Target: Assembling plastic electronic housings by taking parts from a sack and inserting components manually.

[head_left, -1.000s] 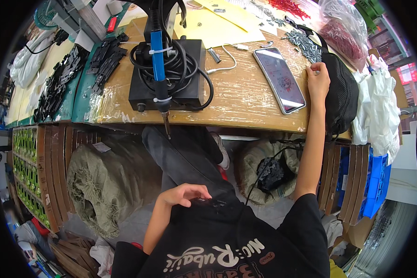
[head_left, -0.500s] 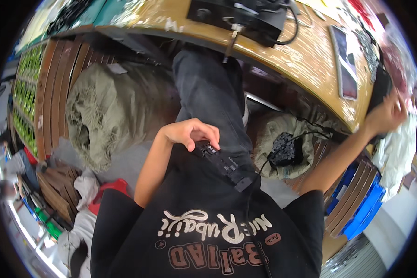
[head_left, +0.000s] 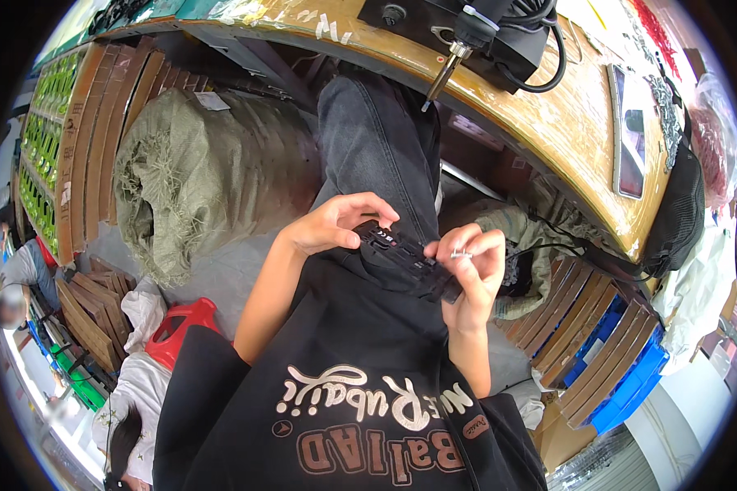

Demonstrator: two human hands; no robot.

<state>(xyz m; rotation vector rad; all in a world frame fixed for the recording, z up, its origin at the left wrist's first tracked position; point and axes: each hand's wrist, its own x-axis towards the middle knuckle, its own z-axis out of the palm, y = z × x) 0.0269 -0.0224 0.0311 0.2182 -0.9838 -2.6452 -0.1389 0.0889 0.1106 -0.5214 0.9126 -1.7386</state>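
A seated person in a black printed top holds a long black plastic part (head_left: pixel 405 260) across the lap, both hands at work on it. The left hand (head_left: pixel 336 225) curls over the part's left end, fingers bent and gripping it from above. The right hand (head_left: pixel 471 266) closes around the right end, thumb and forefinger pinching a small pale metal piece (head_left: pixel 460 254) just above the part. The part lies between the two hands, touching both, over dark trousers (head_left: pixel 377 139). Beyond the knees, a green sack (head_left: pixel 196 172) rests under the wooden workbench (head_left: pixel 565 123). Near the bench's front edge a soldering iron (head_left: pixel 458 45) pokes out of a black station (head_left: pixel 483 33); a phone (head_left: pixel 630 131) lies toward the right end.
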